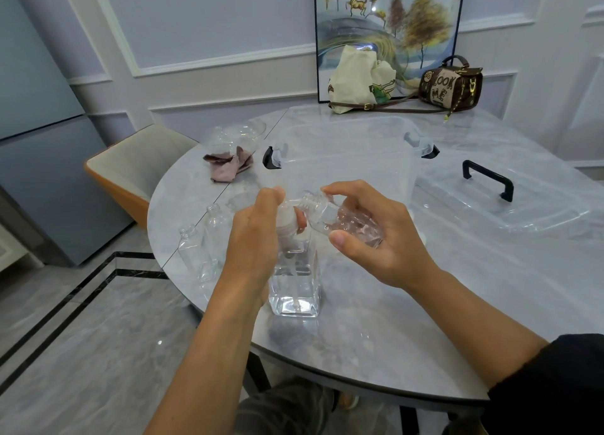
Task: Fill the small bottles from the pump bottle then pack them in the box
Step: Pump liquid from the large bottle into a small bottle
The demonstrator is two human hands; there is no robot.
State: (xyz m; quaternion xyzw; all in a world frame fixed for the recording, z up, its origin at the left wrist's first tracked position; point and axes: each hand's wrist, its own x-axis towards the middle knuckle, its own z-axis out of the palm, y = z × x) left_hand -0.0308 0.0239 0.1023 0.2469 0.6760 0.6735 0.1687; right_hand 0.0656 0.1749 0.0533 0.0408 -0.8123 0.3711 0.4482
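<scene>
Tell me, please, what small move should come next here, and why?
Probably press the pump down with the left hand. It grips the head of the pump bottle, and the right hand holds a small bottle tilted with its open mouth at the spout.

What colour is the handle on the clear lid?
The handle is black; the head view shows it best.
</scene>
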